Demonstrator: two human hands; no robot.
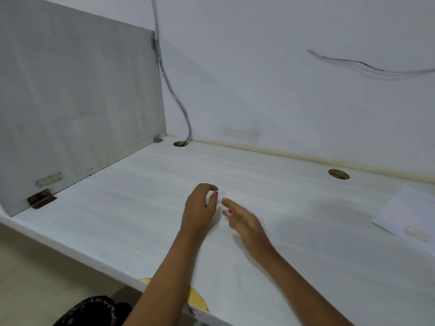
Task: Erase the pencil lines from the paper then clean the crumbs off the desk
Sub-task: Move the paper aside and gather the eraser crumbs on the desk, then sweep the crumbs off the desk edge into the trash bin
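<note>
My left hand [200, 208] hovers over the middle of the white desk [117, 220] with its fingers curled into a cup; I see nothing in it. Just to its right, my right hand [242, 220] is blurred, its fingers stretched out flat and low over the desk, pointing at the left hand. The two hands are close but apart. The white paper [409, 212] lies at the right edge of the view, with a white eraser [416, 232] lying on its near corner. Crumbs are too small to make out.
A grey side panel [77, 109] walls the desk's left side and a white wall stands behind. Two cable holes [180, 144] [338, 174] sit near the back edge, with cables running up from the left one. A black bin bag [94, 310] sits below the desk's front edge.
</note>
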